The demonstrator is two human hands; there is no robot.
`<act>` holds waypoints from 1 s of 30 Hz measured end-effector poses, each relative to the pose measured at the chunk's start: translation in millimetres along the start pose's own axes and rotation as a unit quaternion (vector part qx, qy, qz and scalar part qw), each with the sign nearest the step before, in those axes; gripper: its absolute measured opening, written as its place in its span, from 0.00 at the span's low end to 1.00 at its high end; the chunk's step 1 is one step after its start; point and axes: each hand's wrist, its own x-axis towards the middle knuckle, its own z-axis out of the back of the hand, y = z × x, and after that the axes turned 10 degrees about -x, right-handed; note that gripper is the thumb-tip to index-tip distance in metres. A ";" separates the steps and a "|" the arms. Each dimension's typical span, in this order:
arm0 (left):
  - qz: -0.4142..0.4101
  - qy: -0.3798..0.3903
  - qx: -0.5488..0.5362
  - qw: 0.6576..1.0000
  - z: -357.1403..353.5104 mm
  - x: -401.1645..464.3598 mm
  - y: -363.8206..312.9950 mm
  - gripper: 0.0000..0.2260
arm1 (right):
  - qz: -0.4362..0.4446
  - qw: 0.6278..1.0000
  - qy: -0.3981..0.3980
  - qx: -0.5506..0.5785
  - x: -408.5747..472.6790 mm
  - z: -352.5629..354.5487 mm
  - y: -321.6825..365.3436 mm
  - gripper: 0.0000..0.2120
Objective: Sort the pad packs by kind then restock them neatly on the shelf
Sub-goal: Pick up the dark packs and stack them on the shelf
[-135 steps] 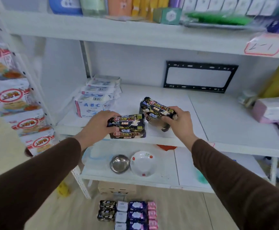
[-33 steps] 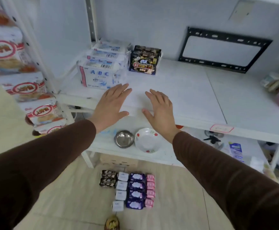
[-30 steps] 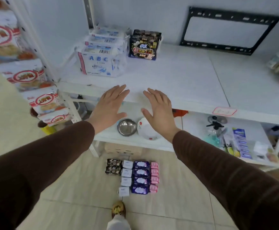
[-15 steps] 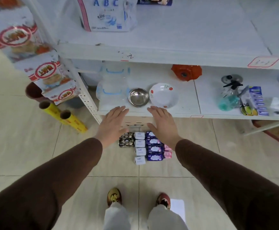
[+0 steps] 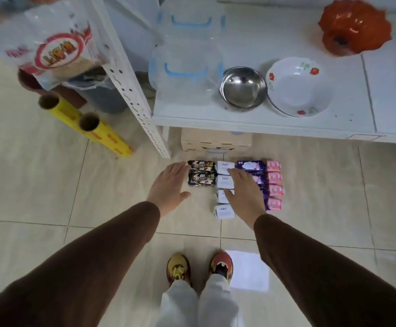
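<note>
Two black packs [image 5: 201, 173], four white [image 5: 225, 210], four pink [image 5: 274, 178].

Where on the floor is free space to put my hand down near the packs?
Bare tile lies left of the black packs, under the left hand, and between the white packs and the shoes. It is crowded from the white column to the pink packs.

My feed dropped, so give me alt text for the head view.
Both open hands, left hand and right hand, reach down over sorted pad packs in columns on the tiled floor, below a shelf.
</note>
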 end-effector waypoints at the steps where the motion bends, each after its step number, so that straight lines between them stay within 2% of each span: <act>1: 0.002 0.000 0.000 1.000 -14.7 9.2 9.0 0.36 | -0.003 1.000 0.005 0.005 9.4 -18.3 -3.8 0.28; 16: 0.039 0.012 0.002 0.999 -202.5 149.7 139.7 0.34 | 0.059 0.996 0.055 -0.030 156.8 -247.6 -46.4 0.29; 25: 0.008 -0.004 0.009 1.000 -251.6 226.8 168.5 0.31 | 0.117 0.980 0.005 -0.160 196.6 -322.1 -58.8 0.25; 30: 0.010 0.024 0.032 0.999 -266.0 253.0 171.4 0.34 | 0.115 0.981 -0.027 -0.157 201.4 -341.3 -57.4 0.27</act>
